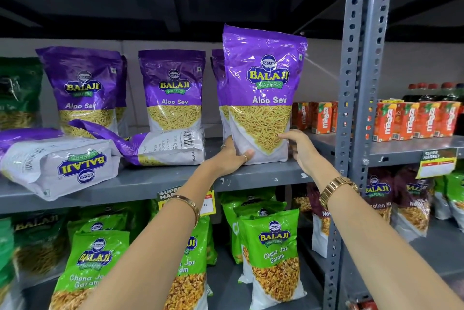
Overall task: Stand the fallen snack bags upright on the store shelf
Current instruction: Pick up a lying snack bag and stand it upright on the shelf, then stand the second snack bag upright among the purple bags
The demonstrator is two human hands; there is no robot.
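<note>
A purple Aloo Sev bag (261,88) stands upright near the front of the grey shelf (258,175). My left hand (232,156) grips its lower left corner, thumb across the front. My right hand (300,149) touches its lower right edge with fingers spread. Two purple bags lie fallen to the left: one (163,147) on its side behind, another (62,164) upside down at the shelf's front edge. Further purple bags (173,91) (82,91) stand upright at the back.
A grey perforated upright post (351,108) bounds the shelf on the right. Orange juice cartons (411,121) fill the neighbouring shelf. Green Chana Jor Garam bags (273,254) stand on the shelf below. A dark green bag (17,93) stands at far left.
</note>
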